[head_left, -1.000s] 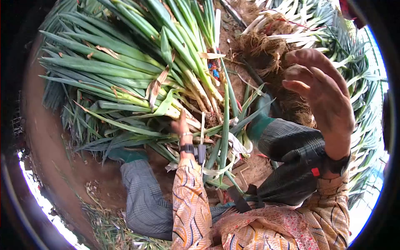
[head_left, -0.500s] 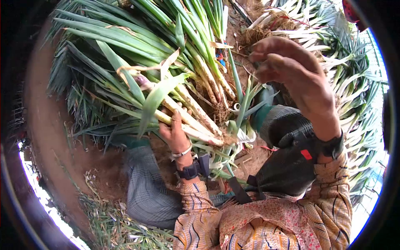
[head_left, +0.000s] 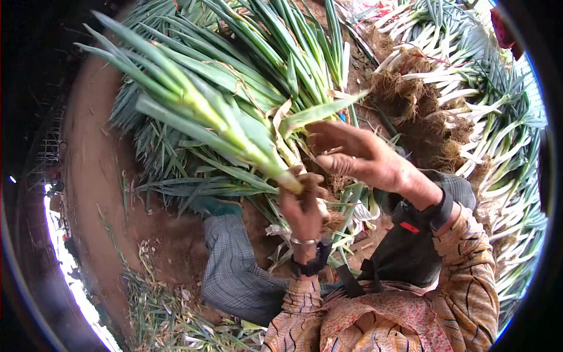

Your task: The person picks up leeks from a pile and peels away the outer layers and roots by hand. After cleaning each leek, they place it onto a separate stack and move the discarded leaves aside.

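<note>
My left hand [head_left: 302,208] is closed around the lower, pale part of a large green onion [head_left: 220,126], whose broad leaves fan out up and to the left. My right hand [head_left: 375,158] is beside it, thumb apart from the stretched fingers, close to a folded-over leaf [head_left: 328,112]. Nothing shows between its fingers. A heap of untrimmed green onions [head_left: 234,76] lies just beyond both hands. Below the left hand, roots and white stalk ends partly show near the torn leaf scraps [head_left: 352,226].
At the right, rows of green onions with white stalks [head_left: 463,88] lie with their roots toward me. Leaf waste [head_left: 176,320] covers the ground at lower left. My bent knee [head_left: 240,264] and a dark cloth [head_left: 410,252] over the other leg frame the work spot.
My left hand has turned and now grips a green onion raised leafy end up-left. My right hand has come down and left, close to it. The view has shifted somewhat.
</note>
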Motion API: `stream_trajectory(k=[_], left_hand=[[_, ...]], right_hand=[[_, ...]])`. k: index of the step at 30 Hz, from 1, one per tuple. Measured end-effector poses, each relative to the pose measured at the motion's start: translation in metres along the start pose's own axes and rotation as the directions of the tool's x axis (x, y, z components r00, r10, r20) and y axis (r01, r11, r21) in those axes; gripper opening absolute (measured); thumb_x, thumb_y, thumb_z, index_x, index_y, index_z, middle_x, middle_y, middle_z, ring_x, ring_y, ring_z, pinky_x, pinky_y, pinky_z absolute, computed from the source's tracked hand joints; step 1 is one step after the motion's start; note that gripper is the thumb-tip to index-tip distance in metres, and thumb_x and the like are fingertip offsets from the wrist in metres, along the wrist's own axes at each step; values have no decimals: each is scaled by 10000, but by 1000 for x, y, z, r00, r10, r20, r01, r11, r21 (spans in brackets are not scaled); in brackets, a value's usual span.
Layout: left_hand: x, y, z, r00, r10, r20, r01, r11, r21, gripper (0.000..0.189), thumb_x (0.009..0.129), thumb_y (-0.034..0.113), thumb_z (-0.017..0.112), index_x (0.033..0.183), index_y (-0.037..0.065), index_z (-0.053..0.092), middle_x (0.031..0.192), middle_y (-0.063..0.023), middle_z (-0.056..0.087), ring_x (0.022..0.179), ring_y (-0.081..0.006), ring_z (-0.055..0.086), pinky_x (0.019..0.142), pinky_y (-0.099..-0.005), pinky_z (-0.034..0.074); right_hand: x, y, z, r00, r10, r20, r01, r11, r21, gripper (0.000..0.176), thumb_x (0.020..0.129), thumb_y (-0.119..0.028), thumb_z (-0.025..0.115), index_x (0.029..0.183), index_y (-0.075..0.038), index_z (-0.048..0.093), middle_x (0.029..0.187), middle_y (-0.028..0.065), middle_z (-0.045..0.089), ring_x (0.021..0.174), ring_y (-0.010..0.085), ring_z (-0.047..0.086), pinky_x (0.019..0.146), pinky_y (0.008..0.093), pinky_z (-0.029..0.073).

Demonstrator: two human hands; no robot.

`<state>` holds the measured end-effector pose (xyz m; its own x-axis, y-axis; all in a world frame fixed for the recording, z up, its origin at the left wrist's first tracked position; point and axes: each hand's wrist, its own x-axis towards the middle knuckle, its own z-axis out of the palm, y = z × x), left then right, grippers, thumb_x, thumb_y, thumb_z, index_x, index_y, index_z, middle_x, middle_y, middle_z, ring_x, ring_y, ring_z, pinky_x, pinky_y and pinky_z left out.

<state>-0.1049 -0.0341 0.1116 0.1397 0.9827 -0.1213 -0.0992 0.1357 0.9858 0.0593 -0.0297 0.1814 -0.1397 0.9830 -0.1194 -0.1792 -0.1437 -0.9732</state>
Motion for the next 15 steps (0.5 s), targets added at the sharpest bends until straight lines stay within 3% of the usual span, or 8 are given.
stream_trajectory(k=[3, 4, 5, 8, 9, 10, 13, 15], left_hand=[[-18, 6, 30, 962, 197, 191, -242, 938, 247, 257, 870, 134, 562, 1064, -18, 490, 823, -147, 621, 662, -212, 629, 570, -334, 487], [-20, 11, 36, 947, 184, 264, -281, 873, 399, 283, 864, 137, 566, 1074, -32, 480, 831, -178, 616, 743, -281, 637, 606, -382, 478], [-18, 2, 36, 907, 185, 379, -320, 888, 332, 320, 842, 165, 609, 1084, -6, 487, 855, -173, 624, 777, -282, 636, 614, -381, 474], [-32, -42, 20, 891, 28, 454, -178, 940, 291, 408, 798, 205, 670, 1129, 37, 501, 899, -165, 632, 782, -261, 638, 646, -361, 494], [-41, -69, 13, 874, -9, 485, -208, 896, 392, 440, 782, 220, 689, 1147, 53, 507, 907, -157, 634, 790, -250, 639, 664, -351, 501], [-42, -71, 12, 831, -271, 486, 12, 882, 472, 527, 761, 223, 710, 1208, 70, 477, 917, -132, 641, 814, -219, 642, 703, -334, 506], [-34, -103, 15, 842, -231, 488, 16, 914, 405, 592, 736, 187, 722, 1246, 81, 440, 962, -110, 647, 853, -203, 638, 744, -330, 501], [-34, -122, 7, 843, -146, 517, -90, 910, 404, 574, 732, 180, 722, 1228, 76, 452, 948, -105, 650, 874, -206, 635, 756, -319, 502]], right_hand=[[9, -2, 11, 996, -85, -37, 87, 993, 75, 664, 797, -360, 668, 1278, 12, 400, 1164, 147, 535, 1084, 210, 502, 939, 359, 393], [4, -10, 11, 998, -26, -48, 27, 999, 19, 576, 795, -333, 681, 1214, 1, 472, 1004, 84, 593, 896, 150, 552, 801, 314, 455], [0, -24, 12, 998, -15, 68, -8, 947, 321, 398, 812, -281, 673, 1082, -13, 557, 799, 4, 585, 686, 82, 519, 610, 236, 443], [-12, -39, 13, 960, -24, -278, 97, 963, 250, 167, 845, -189, 635, 902, -38, 595, 654, -59, 500, 531, 34, 443, 458, 186, 345], [-13, -38, -2, 983, -14, -183, 97, 885, 454, 167, 844, -203, 638, 918, -58, 598, 632, -60, 488, 505, 32, 421, 446, 192, 328], [-14, -34, 3, 966, 17, -257, 86, 920, 383, 158, 847, -174, 625, 923, -50, 564, 605, -56, 448, 481, 39, 378, 435, 205, 293], [-18, -22, 15, 927, 14, -376, 35, 992, 124, 182, 827, -151, 627, 933, -36, 532, 593, -48, 431, 445, 45, 346, 409, 219, 261], [-31, -26, 7, 923, 42, -383, 20, 987, 157, 209, 825, -167, 619, 953, -27, 530, 593, -44, 441, 434, 42, 356, 394, 218, 264]])
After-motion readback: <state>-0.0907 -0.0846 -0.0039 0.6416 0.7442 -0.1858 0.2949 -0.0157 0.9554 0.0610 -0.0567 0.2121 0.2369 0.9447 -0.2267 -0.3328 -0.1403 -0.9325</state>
